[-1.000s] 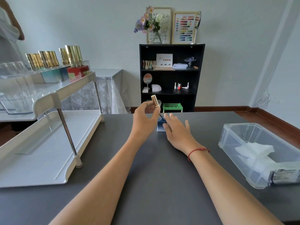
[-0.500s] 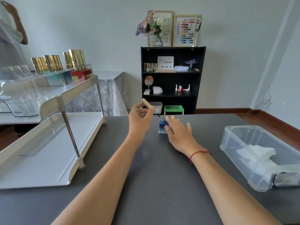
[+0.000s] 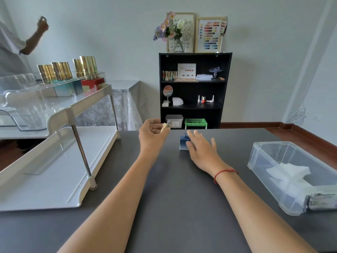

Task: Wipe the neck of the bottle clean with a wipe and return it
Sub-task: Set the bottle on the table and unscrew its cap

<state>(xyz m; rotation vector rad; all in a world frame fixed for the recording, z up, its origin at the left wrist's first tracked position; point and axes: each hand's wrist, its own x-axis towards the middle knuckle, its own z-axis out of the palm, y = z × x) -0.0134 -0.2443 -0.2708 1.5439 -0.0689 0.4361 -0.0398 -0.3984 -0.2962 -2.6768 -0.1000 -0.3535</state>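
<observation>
A small blue square bottle point(image 3: 183, 143) stands uncapped on the dark table point(image 3: 173, 189), its short neck showing at the top. My right hand point(image 3: 199, 148) rests against the bottle's right side, fingers spread. My left hand point(image 3: 152, 135) is raised to the left of the bottle and pinches the gold cap point(image 3: 164, 127), whose thin brush points up and to the right. White wipes point(image 3: 290, 171) lie inside a clear plastic box point(image 3: 269, 172) at the right.
A white two-tier rack point(image 3: 54, 161) fills the left side, with gold-capped bottles point(image 3: 62, 70) on its top shelf. A black bookshelf point(image 3: 194, 88) stands behind the table. Another person's arm point(image 3: 34, 39) shows at the far left.
My left hand has tipped the gold cap from upright to slanted and drawn it left, away from the bottle. My right hand has stayed at the bottle. The camera rose slightly.
</observation>
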